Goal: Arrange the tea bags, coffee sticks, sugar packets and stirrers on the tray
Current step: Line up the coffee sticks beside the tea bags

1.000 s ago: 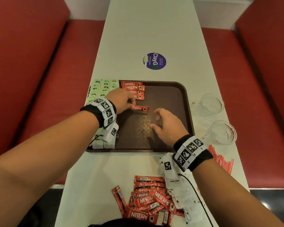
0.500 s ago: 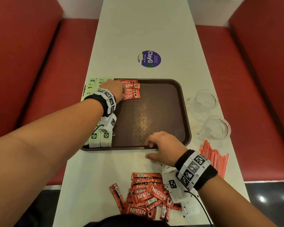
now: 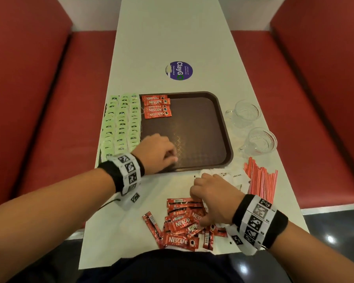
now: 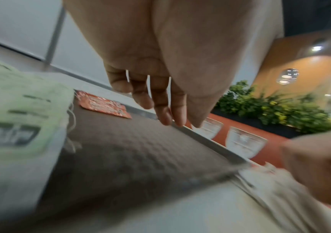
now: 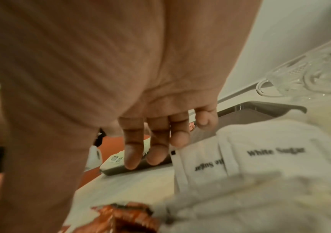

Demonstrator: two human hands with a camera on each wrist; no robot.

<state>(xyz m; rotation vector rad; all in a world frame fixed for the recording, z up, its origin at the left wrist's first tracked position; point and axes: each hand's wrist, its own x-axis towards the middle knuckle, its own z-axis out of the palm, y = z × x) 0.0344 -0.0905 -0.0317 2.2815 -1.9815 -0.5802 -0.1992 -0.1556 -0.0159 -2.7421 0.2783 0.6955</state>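
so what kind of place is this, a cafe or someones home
Probably a cafe or fast-food dining booth, not a home: red padded bench seats flank a long white table carrying a round ClayGo sticker, and a brown serving tray sits on it.

Textured matt brown plastic tray (image 3: 219, 127); beside it, glossy red foil coffee sticks (image 3: 182, 223), clear cut-glass cups (image 3: 260, 140), matt white paper sugar packets (image 5: 270, 156).

tray (image 3: 223, 127) centre, right: bare | left: tea bags (image 3: 121, 123) | right: glass cups (image 3: 253, 127)
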